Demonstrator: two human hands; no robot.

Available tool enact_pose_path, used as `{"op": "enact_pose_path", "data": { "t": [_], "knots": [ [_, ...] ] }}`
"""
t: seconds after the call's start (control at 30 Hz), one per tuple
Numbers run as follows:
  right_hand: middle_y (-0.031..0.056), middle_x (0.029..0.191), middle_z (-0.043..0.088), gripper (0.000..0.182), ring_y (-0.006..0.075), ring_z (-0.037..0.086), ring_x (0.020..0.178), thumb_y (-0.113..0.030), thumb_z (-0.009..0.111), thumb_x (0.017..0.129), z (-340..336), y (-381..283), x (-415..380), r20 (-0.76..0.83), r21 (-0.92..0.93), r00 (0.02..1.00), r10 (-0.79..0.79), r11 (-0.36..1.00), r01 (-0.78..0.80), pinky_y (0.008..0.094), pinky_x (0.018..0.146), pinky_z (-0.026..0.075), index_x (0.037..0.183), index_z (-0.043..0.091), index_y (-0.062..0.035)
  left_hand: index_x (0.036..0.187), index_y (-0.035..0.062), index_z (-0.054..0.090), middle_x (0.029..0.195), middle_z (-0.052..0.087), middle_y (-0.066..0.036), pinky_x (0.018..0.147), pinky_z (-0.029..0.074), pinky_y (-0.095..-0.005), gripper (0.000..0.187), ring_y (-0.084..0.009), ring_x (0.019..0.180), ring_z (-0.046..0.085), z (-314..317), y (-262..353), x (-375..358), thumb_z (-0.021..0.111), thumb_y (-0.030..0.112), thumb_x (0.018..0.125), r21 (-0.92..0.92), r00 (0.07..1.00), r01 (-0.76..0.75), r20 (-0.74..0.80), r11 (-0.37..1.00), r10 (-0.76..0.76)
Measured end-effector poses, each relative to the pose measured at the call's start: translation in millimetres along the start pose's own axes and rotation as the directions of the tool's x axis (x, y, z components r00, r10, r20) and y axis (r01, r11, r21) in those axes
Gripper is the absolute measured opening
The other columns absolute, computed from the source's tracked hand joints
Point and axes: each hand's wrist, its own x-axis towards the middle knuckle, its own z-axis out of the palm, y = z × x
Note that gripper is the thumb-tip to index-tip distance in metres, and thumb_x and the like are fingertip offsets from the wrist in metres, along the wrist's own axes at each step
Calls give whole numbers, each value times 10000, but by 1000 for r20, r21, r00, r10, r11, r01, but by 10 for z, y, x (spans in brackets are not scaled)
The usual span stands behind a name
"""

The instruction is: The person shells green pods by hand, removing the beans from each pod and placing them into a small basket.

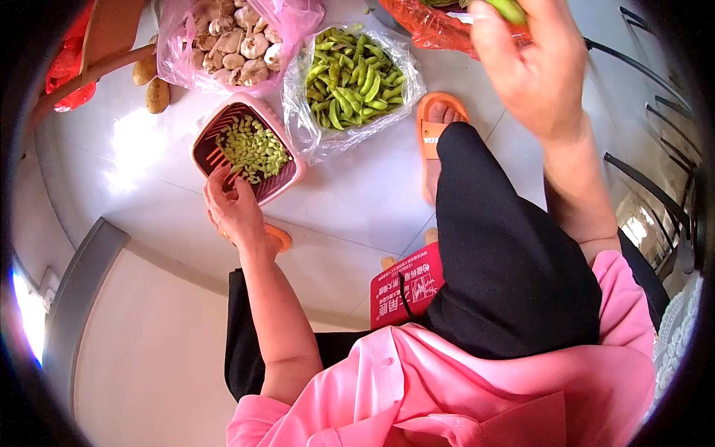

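Note:
My left hand (232, 205) is at the near rim of a pink plastic basket (298, 165), its fingers bunched together over the inside. Whatever they may hold is hidden. Shelled green soybeans (255, 149) lie in that basket. At the upper right, my right hand (532, 74) grips a green soybean pod (509, 10) between thumb and fingers, close to a red plastic bag (439, 33) with greenish pods partly visible in it. Between the hands, whole soybean pods (354, 78) fill a clear plastic bag (304, 134) on the floor.
A pink plastic bag (175, 52) of garlic bulbs (253, 46) stands at the top, with potatoes (157, 95) beside it. My feet in orange sandals (430, 138) are on the tiled floor. A red box-like seat (406, 287) shows beneath me. Dark metal rods (648, 186) line the right side.

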Motion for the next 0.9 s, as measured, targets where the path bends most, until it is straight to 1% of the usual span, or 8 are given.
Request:
{"op": "enact_pose_path", "data": {
  "t": [0.07, 0.1, 0.2, 0.23, 0.33, 0.53, 0.73, 0.9],
  "knots": [
    [186, 1011, 521, 286, 292, 564, 840, -2, 573, 705, -46, -143, 112, 10, 118, 964, 264, 957, -264, 330, 707, 475, 988, 552, 26, 946, -13, 579, 980, 585, -118, 794, 450, -317, 227, -213, 867, 555, 56, 6, -11, 507, -69, 738, -32, 998, -54, -33, 998, 53],
    [189, 1015, 518, 289, 299, 562, 852, -1, 576, 702, -13, -3, 44, 18, -283, 997, 77, 957, -69, 339, 720, 474, 989, 550, 23, 931, -10, 583, 976, 586, -118, 792, 449, -319, 224, -218, 862, 555, 99, 22, -32, 505, -77, 732, -147, 981, -189, -80, 971, 179],
    [88, 899, 585, 193, 209, 582, 729, 28, 559, 771, 112, 157, -130, 98, -529, 974, -205, 818, 225, 303, 644, 481, 957, 578, -22, 918, -8, 580, 911, 585, -126, 758, 456, -316, 262, -216, 783, 575, 193, 438, -222, 520, -125, 691, -250, 842, -523, 2, 815, 540],
    [90, 894, 585, 179, 228, 586, 732, 18, 576, 758, 213, 139, -148, 133, -361, 959, -251, 889, 283, 314, 641, 481, 932, 584, -26, 941, 11, 578, 899, 585, -122, 695, 474, -333, 256, -229, 741, 582, 348, 528, -339, 551, -99, 712, -479, 851, -388, 144, 788, 506],
    [54, 840, 577, 123, 249, 594, 731, -104, 594, 747, 641, 146, -349, 262, 17, 945, -194, 980, 197, 352, 633, 479, 866, 592, -76, 941, 35, 552, 943, 571, -147, 676, 479, -386, 172, -337, 802, 582, 779, 761, -385, 599, 118, 797, -271, 814, -299, 427, 915, 393],
    [87, 822, 588, 108, 261, 596, 741, -20, 586, 760, 784, 346, -669, 415, 6, 908, 52, 998, -60, 341, 635, 483, 867, 582, -27, 901, 38, 547, 926, 572, -156, 697, 463, -413, 226, -331, 804, 583, 1271, 635, -206, 628, 202, 768, 70, 857, -219, 491, 973, 158],
    [82, 834, 573, 162, 261, 587, 739, -25, 595, 762, 899, 507, -812, 427, 47, 904, 35, 997, -61, 354, 642, 479, 921, 582, -54, 870, 15, 568, 824, 615, -142, 661, 476, -373, 188, -286, 702, 607, 874, 819, -273, 598, 172, 772, -168, 870, -31, 481, 985, 109],
    [48, 775, 554, 140, 236, 577, 708, -60, 627, 760, 961, 474, -793, 484, 66, 872, -71, 997, 44, 334, 637, 482, 897, 596, -70, 927, -7, 594, 768, 597, -9, 606, 458, -215, 150, -62, 669, 543, 529, 972, -391, 614, 106, 830, -385, 860, 127, 502, 914, 92]
  ]
}}
